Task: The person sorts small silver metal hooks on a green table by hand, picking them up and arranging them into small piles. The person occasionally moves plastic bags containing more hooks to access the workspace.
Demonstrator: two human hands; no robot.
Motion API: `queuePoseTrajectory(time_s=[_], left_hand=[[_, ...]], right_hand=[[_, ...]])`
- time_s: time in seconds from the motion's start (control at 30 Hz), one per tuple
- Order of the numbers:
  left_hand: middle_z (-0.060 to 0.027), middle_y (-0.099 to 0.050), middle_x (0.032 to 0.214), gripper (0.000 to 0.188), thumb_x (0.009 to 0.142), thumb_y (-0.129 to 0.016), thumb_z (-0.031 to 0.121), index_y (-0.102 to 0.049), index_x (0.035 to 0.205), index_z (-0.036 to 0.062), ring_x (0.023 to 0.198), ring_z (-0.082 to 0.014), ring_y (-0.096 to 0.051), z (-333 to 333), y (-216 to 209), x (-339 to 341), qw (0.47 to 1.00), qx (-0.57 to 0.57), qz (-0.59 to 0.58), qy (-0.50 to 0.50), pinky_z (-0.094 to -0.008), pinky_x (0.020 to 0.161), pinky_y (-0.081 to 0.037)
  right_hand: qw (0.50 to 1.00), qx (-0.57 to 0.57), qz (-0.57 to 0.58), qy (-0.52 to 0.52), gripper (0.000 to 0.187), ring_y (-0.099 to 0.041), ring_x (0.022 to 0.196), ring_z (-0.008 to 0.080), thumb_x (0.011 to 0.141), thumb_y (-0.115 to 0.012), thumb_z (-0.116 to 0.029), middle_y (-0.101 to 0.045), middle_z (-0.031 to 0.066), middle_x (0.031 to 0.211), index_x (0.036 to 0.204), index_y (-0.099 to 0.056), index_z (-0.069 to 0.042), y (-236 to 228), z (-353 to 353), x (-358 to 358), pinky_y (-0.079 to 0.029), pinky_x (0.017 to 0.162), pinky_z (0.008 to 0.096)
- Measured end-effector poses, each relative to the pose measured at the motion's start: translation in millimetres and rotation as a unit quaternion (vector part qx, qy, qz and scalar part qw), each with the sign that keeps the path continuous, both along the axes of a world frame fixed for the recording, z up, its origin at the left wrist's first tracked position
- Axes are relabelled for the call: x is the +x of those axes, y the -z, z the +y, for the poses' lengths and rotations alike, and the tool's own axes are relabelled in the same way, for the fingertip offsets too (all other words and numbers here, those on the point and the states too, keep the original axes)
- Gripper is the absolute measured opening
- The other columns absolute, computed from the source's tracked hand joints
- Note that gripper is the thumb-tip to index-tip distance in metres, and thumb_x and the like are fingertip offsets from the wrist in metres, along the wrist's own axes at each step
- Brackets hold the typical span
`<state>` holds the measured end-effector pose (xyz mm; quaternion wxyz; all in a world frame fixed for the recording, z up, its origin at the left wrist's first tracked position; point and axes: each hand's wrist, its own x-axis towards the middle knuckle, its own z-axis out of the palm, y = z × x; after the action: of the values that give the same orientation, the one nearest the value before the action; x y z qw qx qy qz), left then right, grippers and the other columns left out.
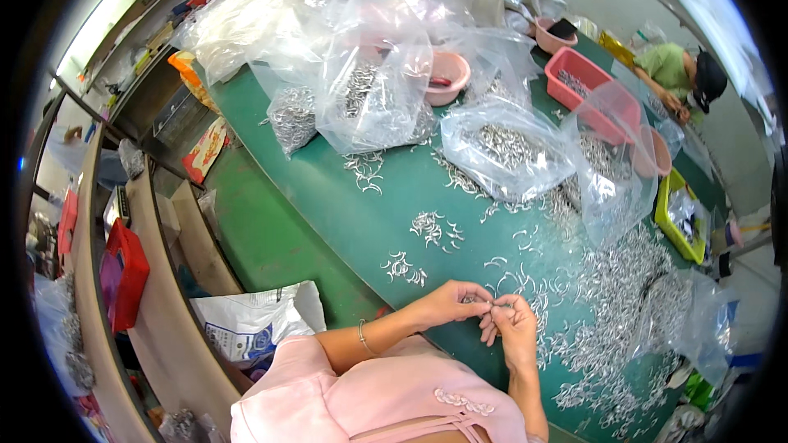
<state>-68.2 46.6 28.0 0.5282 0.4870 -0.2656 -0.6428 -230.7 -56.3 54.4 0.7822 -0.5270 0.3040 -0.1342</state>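
Near the front edge of the green table [328, 189], my left hand [451, 303] and my right hand [515, 326] meet fingertip to fingertip. Both are closed in a pinch. Whatever sits between the fingers is too small and covered to make out. Just right of my hands spreads a large loose pile of small curved silver metal pieces [611, 295]. Two little heaps of similar curved pieces [402, 268] lie beyond my left hand. Farther back, an open clear plastic bag [509, 152] holds more of them.
Filled clear bags [361, 102] and a pink bowl [447, 75] stand at the back. A pink basket [591, 102] and yellow-green tray [681, 221] line the right. Another person in a green shirt [666, 66] works at the far right. Shelving [156, 271] holds a red bin [127, 275] on the left.
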Motion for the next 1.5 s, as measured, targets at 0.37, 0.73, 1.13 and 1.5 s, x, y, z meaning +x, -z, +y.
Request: queuePoseTrajectory(time_s=[0.37,0.73,1.13,1.5], left_hand=[[0.0052,-0.061,0.089,0.021,0.096,-0.065,0.027,-0.066,0.111,0.0112,0.077,-0.0042,-0.052,5.7,-22.0,35.4,0.992,-0.012,-0.056,-0.112,-0.0195,0.065,-0.043],[-0.0031,-0.064,0.079,0.031,0.090,-0.068,0.018,-0.066,0.107,-0.0078,0.059,-0.0094,-0.053,46.4,-193.8,353.3,0.727,-0.155,-0.344,-0.574,-0.0271,0.050,-0.042],[0.0039,-0.046,0.062,0.009,0.089,-0.063,0.005,-0.064,0.094,-0.0019,0.047,-0.0060,-0.036,-2.5,-220.0,441.4,0.781,-0.198,-0.192,-0.561,-0.0228,0.042,-0.027],[0.0013,-0.044,0.080,0.025,0.098,-0.049,0.002,-0.049,0.123,0.0029,0.066,-0.0061,-0.044,68.2,-113.7,119.1,0.890,-0.100,0.340,-0.286,-0.0162,0.050,-0.040]], right_hand=[[1.000,-0.011,-0.005,0.018,0.022,-0.062,0.065,0.0154,0.100,-0.053,-0.007,-0.066,0.0134,0.089,0.119,-0.050,0.002,-2.3,4.7,8.5,-0.048,0.051,0.0230],[0.986,-0.094,0.121,-0.067,0.028,-0.056,0.075,0.0110,0.098,-0.059,-0.018,-0.068,0.0026,0.093,0.122,-0.062,-0.005,6.2,12.4,-4.6,-0.045,0.068,0.0243],[0.984,-0.143,0.102,-0.036,0.023,-0.062,0.075,0.0123,0.096,-0.059,-0.010,-0.068,0.0082,0.090,0.116,-0.061,0.000,16.8,7.8,-7.6,-0.047,0.064,0.0234],[0.987,-0.137,0.069,0.039,0.017,-0.058,0.078,0.0087,0.096,-0.058,-0.003,-0.066,0.0046,0.088,0.112,-0.063,0.001,23.4,18.1,-12.2,-0.048,0.072,0.0232]])
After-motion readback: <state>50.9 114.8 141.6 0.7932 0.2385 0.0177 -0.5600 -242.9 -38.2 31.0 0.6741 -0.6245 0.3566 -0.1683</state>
